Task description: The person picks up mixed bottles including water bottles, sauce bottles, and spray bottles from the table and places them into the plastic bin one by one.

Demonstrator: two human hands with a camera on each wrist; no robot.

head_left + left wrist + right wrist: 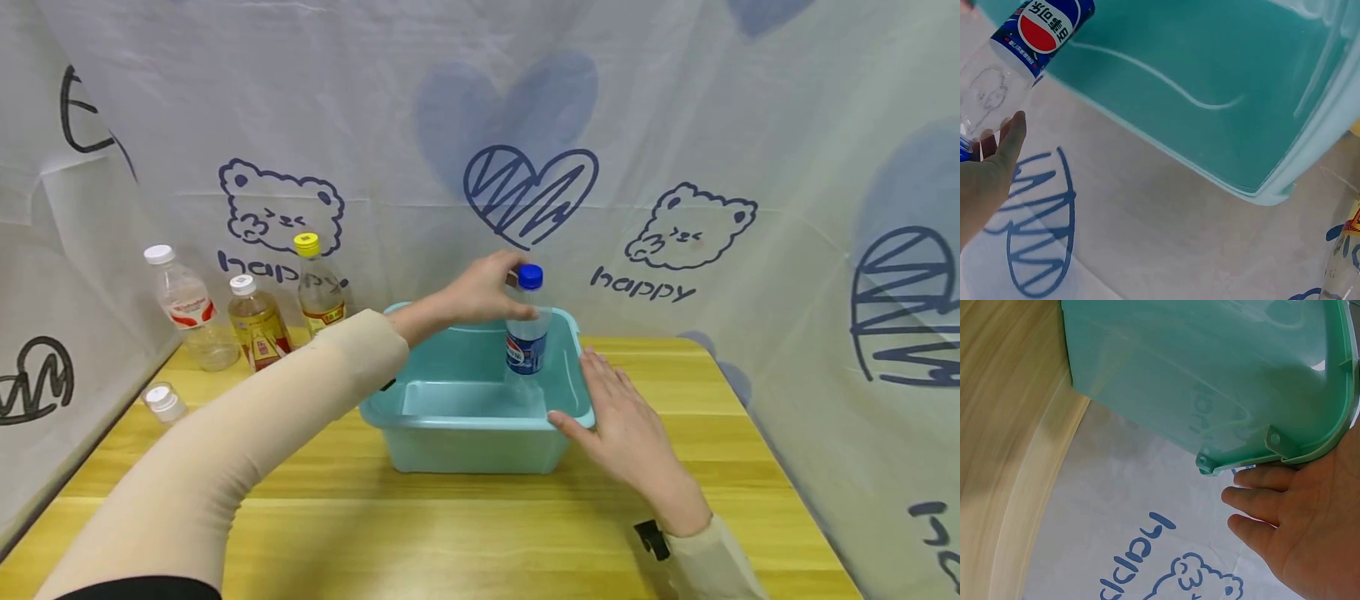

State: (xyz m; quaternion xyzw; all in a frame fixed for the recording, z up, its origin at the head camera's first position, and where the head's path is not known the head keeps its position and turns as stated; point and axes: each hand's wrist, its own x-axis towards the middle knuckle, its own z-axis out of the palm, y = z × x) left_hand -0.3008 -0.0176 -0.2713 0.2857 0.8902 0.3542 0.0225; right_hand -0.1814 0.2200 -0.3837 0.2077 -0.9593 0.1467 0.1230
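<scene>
A clear plastic bottle [527,342] with a blue cap and a blue Pepsi label stands upright inside the light teal plastic basin [480,423], near its right side. My left hand [487,287] grips the bottle by its upper part, just below the cap. In the left wrist view the bottle [997,81] shows its label, and the fingers curl round its clear shoulder. My right hand [626,425] rests against the basin's right rim, its fingers straight and the thumb at the front corner. From the right wrist, the right hand [1310,519] touches the rim's outer side with extended fingers.
At the table's left stand a clear bottle with a white cap [197,312], an amber bottle [258,325] and a yellow-capped bottle [320,287]. A small white-capped container [165,403] is nearer. The wooden table [450,533] meets a printed cloth backdrop [390,100].
</scene>
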